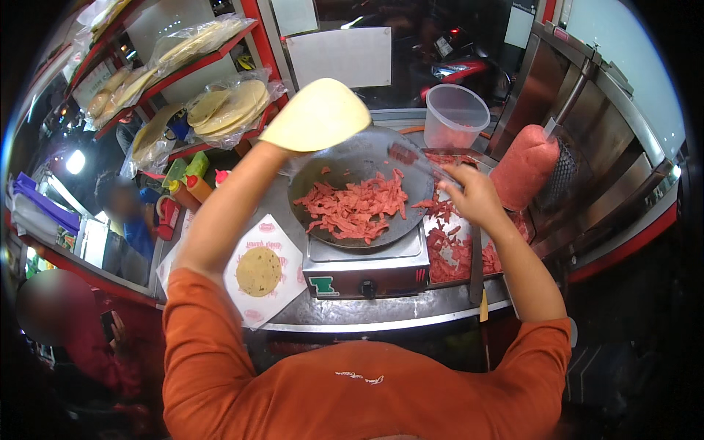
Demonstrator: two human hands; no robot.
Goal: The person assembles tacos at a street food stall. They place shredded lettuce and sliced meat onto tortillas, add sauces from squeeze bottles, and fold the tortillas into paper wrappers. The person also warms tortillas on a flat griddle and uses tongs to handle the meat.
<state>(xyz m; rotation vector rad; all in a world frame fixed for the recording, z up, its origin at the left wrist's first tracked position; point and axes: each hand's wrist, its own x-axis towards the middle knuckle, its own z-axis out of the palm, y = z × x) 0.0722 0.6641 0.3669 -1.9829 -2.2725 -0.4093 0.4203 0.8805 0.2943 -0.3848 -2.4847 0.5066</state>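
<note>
My left hand holds a pale round flatbread up over the far left rim of a dark round pan; the bread hides its fingers. Red shaved meat is heaped in the pan. My right hand is closed round a grey long-handled tool. The tool's reddish-brown end is blurred above the pan's right side, so its kind is unclear. A browned flatbread lies flat on white printed paper, left of the stove.
Right of the stove, a tray of meat scraps has a long knife across it. A meat cone stands on a skewer by the metal grill. Behind are a clear tub, sauce bottles and bagged flatbreads on red shelves.
</note>
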